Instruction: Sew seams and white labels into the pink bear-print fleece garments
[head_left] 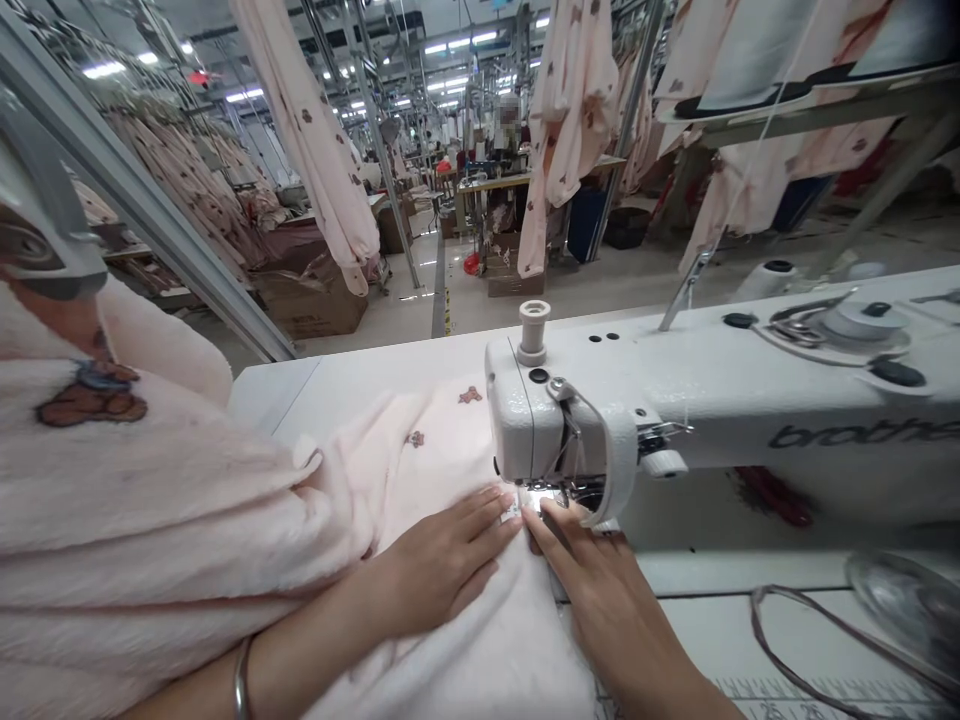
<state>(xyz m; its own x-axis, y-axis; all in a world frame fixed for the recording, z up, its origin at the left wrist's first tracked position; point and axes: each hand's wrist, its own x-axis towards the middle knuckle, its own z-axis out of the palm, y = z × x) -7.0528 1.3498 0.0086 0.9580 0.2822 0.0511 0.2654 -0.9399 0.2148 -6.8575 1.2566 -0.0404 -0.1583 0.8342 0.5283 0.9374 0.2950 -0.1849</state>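
Pale pink fleece fabric (480, 660) with printed brown bears lies under the needle area of a white sewing machine (517, 420). My left hand (442, 565) rests flat on this fabric, fingers stretched towards the presser foot. Just right of the foot, my right hand (592, 575) has its fingers extended, the tips at the fabric's edge. Between the fingertips, a small white piece (512, 503) shows beside the brightly lit foot; I cannot make out what it is. The needle itself is hidden by the machine head.
More of the fleece is heaped at the left, beside a grey metal post (150, 190). A thin cord (780, 650) and a printed ruler scale (795, 690) lie at the lower right. Thread cones (757, 60) stand on a rack above. Pink garment pieces (574, 110) hang beyond the table.
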